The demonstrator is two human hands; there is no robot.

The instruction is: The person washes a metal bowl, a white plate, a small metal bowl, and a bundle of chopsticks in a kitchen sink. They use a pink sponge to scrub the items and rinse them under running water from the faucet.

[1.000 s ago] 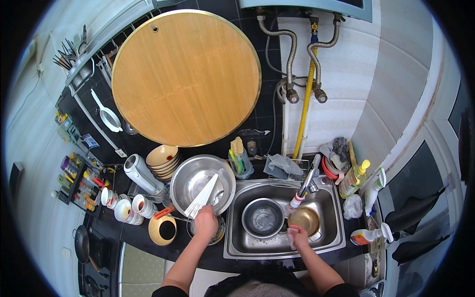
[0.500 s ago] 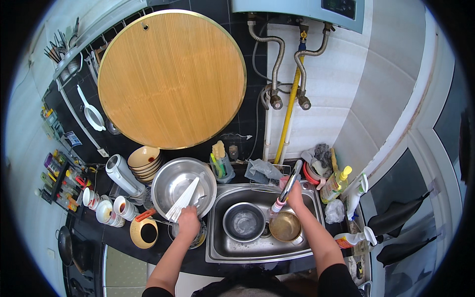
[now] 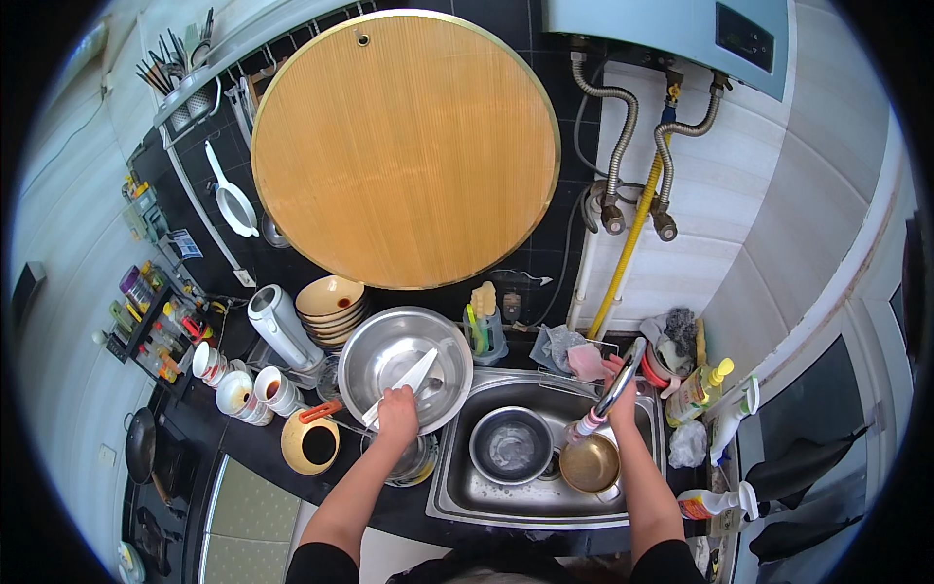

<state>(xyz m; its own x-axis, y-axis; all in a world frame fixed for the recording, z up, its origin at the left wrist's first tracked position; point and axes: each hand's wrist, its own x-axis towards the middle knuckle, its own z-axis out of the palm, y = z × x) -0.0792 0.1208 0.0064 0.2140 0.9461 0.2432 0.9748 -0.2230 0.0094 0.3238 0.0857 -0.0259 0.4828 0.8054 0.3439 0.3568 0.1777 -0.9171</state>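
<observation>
My left hand (image 3: 398, 413) is closed around a bundle of long white sticks (image 3: 418, 373), which look like chopsticks, over the steel basin (image 3: 362, 352). A small metal spoon-like piece (image 3: 429, 387) shows beside the bundle. My right hand (image 3: 623, 387) is behind the tap (image 3: 623, 378) with fingers stretched out by a pink cloth (image 3: 586, 361); the tap partly hides it, and whether fingers touch the cloth is unclear. Below, in the steel sink (image 3: 449, 496), sit a dark-rimmed round pan (image 3: 510, 445) and a brownish pot (image 3: 590, 463) under the spout.
Left of the basin are stacked bowls (image 3: 331, 296), a kettle (image 3: 282, 326), used paper cups (image 3: 239, 397) and a bowl of dark liquid (image 3: 292, 457). An orange-handled tool (image 3: 319, 411) juts out beside the basin. Bottles (image 3: 699, 394) line the sink's right. A round board (image 3: 409, 146) stands behind.
The view has swung left, so the scene sits further right. The white bundle looks narrower and is turned differently in my left hand. My right hand shows more apart from the pink cloth.
</observation>
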